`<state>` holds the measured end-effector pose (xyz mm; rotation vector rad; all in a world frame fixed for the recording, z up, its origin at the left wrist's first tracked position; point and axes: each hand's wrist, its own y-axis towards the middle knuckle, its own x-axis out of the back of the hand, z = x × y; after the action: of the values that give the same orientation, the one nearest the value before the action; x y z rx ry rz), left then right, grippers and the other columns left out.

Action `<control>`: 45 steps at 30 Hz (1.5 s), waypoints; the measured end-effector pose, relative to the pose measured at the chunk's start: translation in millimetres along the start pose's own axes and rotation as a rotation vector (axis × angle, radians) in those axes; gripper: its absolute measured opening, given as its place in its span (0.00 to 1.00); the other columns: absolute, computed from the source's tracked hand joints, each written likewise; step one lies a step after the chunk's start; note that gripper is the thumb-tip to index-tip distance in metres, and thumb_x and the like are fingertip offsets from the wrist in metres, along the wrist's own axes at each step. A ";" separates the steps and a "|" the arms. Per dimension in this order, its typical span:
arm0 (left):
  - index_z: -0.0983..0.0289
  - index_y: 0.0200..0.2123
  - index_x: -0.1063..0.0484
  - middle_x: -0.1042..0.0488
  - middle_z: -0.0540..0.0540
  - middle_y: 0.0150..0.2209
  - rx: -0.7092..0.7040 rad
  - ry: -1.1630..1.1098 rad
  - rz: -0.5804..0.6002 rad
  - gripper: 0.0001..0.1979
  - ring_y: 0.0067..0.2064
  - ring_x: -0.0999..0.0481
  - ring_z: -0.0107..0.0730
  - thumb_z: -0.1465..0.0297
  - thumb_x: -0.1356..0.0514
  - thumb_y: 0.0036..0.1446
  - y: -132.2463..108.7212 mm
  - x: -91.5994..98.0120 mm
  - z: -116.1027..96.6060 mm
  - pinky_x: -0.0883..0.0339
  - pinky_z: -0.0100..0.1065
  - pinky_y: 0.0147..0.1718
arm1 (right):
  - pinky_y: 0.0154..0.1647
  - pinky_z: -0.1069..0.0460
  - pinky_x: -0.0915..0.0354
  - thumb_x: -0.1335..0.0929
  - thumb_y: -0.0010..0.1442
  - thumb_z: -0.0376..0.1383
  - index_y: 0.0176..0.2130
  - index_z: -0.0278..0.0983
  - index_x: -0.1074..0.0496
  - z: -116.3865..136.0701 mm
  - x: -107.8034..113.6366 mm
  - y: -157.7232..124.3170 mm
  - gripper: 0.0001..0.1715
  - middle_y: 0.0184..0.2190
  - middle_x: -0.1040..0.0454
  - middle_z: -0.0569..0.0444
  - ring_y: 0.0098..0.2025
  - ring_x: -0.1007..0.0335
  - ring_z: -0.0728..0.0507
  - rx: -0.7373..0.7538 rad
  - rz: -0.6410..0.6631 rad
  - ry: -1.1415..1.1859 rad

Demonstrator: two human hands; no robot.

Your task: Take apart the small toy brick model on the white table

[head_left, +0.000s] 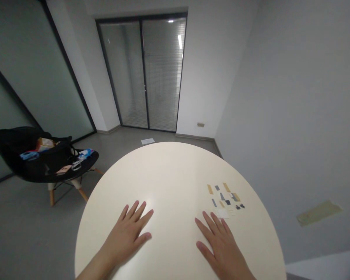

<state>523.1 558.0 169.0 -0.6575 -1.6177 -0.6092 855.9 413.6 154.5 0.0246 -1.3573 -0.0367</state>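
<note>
My left hand (pixel 125 233) lies flat, palm down, on a round cream table (pixel 175 171), its fingers spread and holding nothing. My right hand (pixel 218 245) rests the same way near the table's front right, also holding nothing. Just beyond its fingertips is a white paper scrap (pixel 222 213). Past that lies a scattered group of small strips (pixel 224 198) in tan, grey and black, possibly tape or paper. The fingertips appear close to the white scrap, but I cannot tell if they touch it.
A black chair (pixel 41 159) with wooden legs stands left of the table, holding a black bag, blue items and packets. A glass door (pixel 142 74) with blinds fills the far wall. A white sheet (pixel 147 141) lies on the grey floor.
</note>
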 end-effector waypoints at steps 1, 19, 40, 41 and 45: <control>0.44 0.68 0.53 0.52 0.53 0.70 -0.001 0.002 -0.007 0.31 0.69 0.52 0.55 0.48 0.51 0.65 0.0 -0.8 0.4 0.56 0.60 0.63 | 0.68 0.29 0.57 0.42 0.66 0.55 0.66 0.54 0.46 0.1 0.1 0.0 0.32 0.70 0.51 0.56 0.71 0.60 0.32 -0.002 0.001 0.000; 0.43 0.68 0.54 0.51 0.52 0.69 -0.018 0.018 -0.024 0.31 0.69 0.50 0.55 0.48 0.51 0.65 0.7 -5.6 2.8 0.55 0.59 0.63 | 0.67 0.29 0.56 0.41 0.66 0.54 0.67 0.55 0.47 3.3 2.6 1.4 0.32 0.70 0.52 0.56 0.71 0.59 0.32 0.005 -0.008 -0.007; 0.52 0.56 0.29 0.31 0.52 0.61 0.057 -0.214 -0.130 0.19 0.65 0.40 0.47 0.61 0.52 0.68 -0.4 -2.2 5.5 0.51 0.56 0.64 | 0.67 0.29 0.58 0.42 0.66 0.54 0.67 0.54 0.46 -3.2 6.8 1.6 0.32 0.70 0.54 0.55 0.71 0.62 0.32 0.001 0.070 0.030; 0.53 0.53 0.26 0.28 0.53 0.58 0.059 -0.250 -0.156 0.18 0.64 0.38 0.46 0.62 0.51 0.68 -0.6 -2.0 6.1 0.49 0.55 0.63 | 0.67 0.29 0.57 0.42 0.66 0.54 0.66 0.53 0.45 -3.9 5.7 1.4 0.32 0.70 0.53 0.55 0.71 0.62 0.32 0.008 0.063 0.033; 0.59 0.41 0.22 0.21 0.56 0.43 0.051 -0.376 -0.253 0.17 0.53 0.28 0.43 0.63 0.51 0.68 -2.0 -1.4 5.7 0.39 0.45 0.56 | 0.66 0.30 0.52 0.39 0.65 0.53 0.63 0.51 0.36 -6.5 -0.3 0.1 0.29 0.68 0.44 0.52 0.69 0.53 0.32 0.035 -0.018 0.035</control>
<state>517.9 560.5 166.8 -0.5556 -2.0824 -0.6517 862.2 413.8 152.8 0.0664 -1.3229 -0.0273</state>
